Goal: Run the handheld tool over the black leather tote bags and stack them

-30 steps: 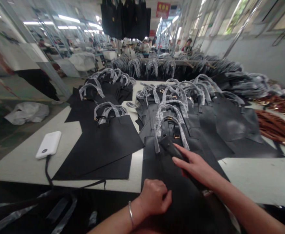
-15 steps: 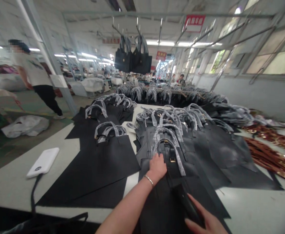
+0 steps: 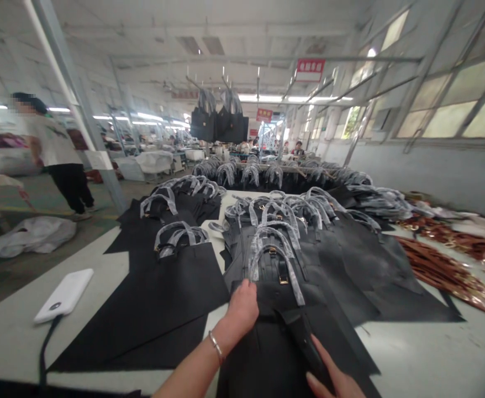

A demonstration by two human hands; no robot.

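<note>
A black handbag (image 3: 263,342) lies flat before me, on top of other black bags, its arched handles (image 3: 278,251) wrapped in clear plastic. A strap with a gold buckle (image 3: 283,279) shows between the handle ends. My left hand (image 3: 242,307), with a silver bangle at the wrist, is closed at the bag's top edge, pinching the lower left end of the wrapped handle. My right hand (image 3: 336,378) is at the lower right, wrapped round a long, smooth black object (image 3: 309,345) with a wide front end. That object lies over the bag; its kind is unclear.
More black bags (image 3: 163,309) lie to the left, beside a white power bank (image 3: 64,296) with a black cable. Brown straps (image 3: 437,265) with gold hardware are piled at the right. Bags hang from a rack (image 3: 220,124) ahead. A person (image 3: 56,149) stands beyond a metal post (image 3: 74,99).
The view has tilted up and shifted slightly right. My left hand stays at the handle's end; my right hand still holds the black object over the bag. The person at left has changed stride.
</note>
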